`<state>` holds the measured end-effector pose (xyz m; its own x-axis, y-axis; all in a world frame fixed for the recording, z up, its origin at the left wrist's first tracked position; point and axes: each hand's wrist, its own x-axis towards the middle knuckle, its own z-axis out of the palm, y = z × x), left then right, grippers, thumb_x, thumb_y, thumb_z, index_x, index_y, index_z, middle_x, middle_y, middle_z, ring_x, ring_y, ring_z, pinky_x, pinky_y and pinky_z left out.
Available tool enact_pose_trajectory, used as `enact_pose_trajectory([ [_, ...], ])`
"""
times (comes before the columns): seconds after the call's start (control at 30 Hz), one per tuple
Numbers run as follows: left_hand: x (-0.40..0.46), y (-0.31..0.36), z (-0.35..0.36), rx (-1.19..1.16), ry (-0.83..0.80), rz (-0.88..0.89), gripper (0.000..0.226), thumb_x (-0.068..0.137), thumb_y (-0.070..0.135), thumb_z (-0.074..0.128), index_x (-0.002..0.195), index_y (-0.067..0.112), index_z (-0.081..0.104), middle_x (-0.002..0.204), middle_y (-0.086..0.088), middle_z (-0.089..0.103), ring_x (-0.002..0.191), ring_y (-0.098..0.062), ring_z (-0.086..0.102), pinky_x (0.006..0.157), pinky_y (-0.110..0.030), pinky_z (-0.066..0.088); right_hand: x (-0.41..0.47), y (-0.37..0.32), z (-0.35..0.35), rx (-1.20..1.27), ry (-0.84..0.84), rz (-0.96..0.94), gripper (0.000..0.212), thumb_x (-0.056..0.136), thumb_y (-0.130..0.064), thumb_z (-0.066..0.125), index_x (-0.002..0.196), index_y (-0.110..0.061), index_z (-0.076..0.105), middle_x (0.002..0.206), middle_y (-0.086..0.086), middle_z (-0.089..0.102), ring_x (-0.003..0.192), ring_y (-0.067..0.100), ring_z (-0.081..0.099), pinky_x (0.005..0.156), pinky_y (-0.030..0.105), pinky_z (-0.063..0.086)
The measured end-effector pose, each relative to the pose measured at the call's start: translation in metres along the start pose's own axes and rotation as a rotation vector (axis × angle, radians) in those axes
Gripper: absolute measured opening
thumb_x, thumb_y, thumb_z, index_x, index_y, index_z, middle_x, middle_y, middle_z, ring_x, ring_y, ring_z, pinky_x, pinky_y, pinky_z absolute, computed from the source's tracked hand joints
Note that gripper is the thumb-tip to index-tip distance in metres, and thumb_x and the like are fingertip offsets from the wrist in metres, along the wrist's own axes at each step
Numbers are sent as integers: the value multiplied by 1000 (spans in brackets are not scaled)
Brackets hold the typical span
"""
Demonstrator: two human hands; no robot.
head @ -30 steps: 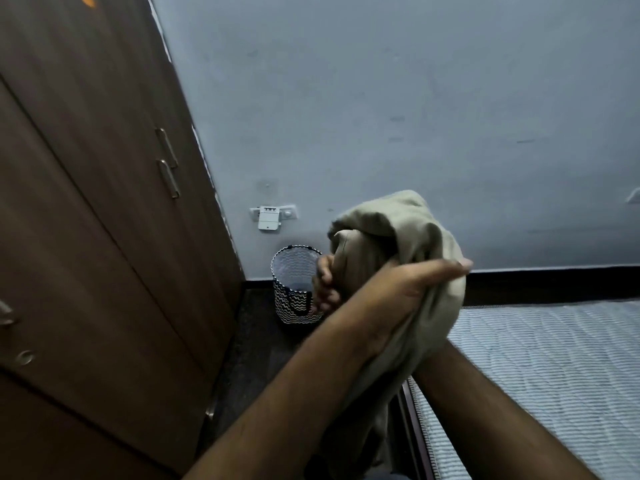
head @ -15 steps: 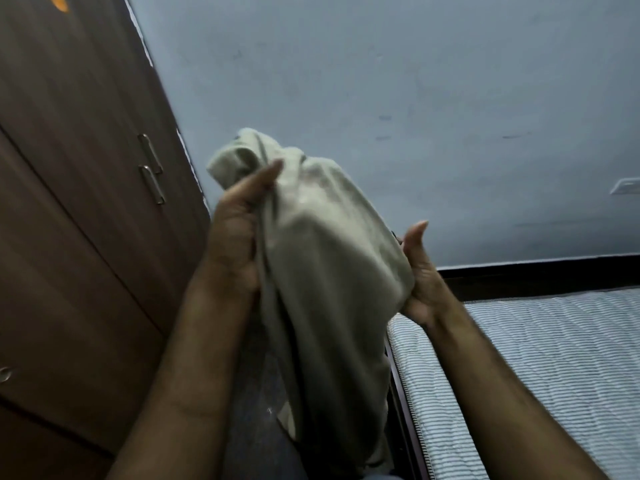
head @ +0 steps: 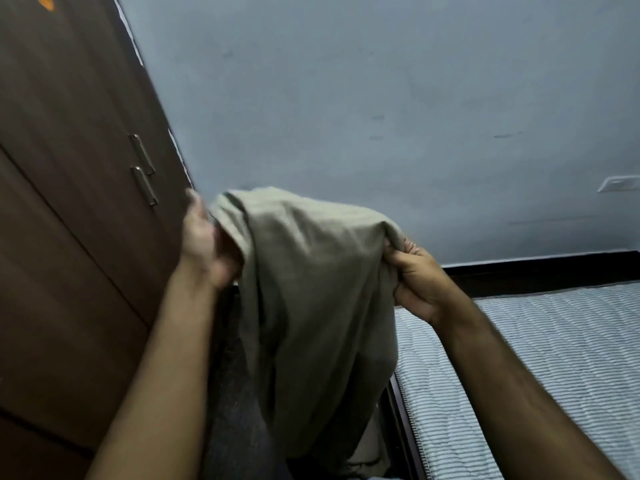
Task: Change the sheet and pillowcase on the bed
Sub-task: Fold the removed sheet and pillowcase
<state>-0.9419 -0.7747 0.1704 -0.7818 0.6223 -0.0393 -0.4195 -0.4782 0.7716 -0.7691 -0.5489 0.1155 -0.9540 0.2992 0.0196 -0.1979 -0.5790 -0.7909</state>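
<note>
Blue-grey wall (head: pixel 381 98) behind, bare striped quilted mattress (head: pixel 536 358) right. Left hand (head: pixel 204 240), right hand (head: pixel 415 275) each pinch top edge of beige cloth sheet (head: pixel 311 289), held apart, likely to spread it over mattress.

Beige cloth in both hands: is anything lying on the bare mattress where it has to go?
Nothing visible. Left hand and right hand hold the beige cloth up beside the bed; the striped mattress in view carries nothing.

Dim, flat indoor light; soft focus, wide-angle bending at edges
</note>
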Motion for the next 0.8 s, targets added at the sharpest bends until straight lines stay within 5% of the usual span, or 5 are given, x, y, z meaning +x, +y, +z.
enact_pose_trajectory([
  [0.17,-45,-93,-22,135,-4,-366,106,81,88,25,133,3,62,128,-28,64,117,-38,65,83,-43,60,5,-1,20,-130,71,-62,23,104,-6,46,106,-14,67,86,2,71,76,10,67,69,22,58],
  [0.27,-67,-125,-19,166,-43,-308,55,81,53,72,108,6,78,109,-24,73,98,-31,73,81,-41,62,7,-3,23,-147,51,-52,20,104,-7,46,105,-13,65,84,2,68,74,9,65,69,21,57],
  [0.4,-56,-112,-29,80,40,-134,28,93,15,58,115,4,72,106,-21,71,88,-26,73,82,-39,61,7,-18,17,-113,75,-38,18,103,-8,48,102,-14,66,86,7,70,78,16,67,76,30,56],
  [0.63,-67,-101,-41,230,93,-183,63,97,62,36,126,16,70,119,-10,73,109,-21,70,87,-34,60,26,-39,20,-6,218,-25,20,104,-5,43,102,-10,62,87,9,71,77,18,71,69,32,62],
  [0.8,-82,-114,-10,261,-73,-177,42,83,32,78,114,5,74,110,-18,73,98,-26,72,79,-35,59,39,-49,19,288,62,-73,31,96,-13,59,124,-1,55,114,19,64,109,25,65,98,40,54],
])
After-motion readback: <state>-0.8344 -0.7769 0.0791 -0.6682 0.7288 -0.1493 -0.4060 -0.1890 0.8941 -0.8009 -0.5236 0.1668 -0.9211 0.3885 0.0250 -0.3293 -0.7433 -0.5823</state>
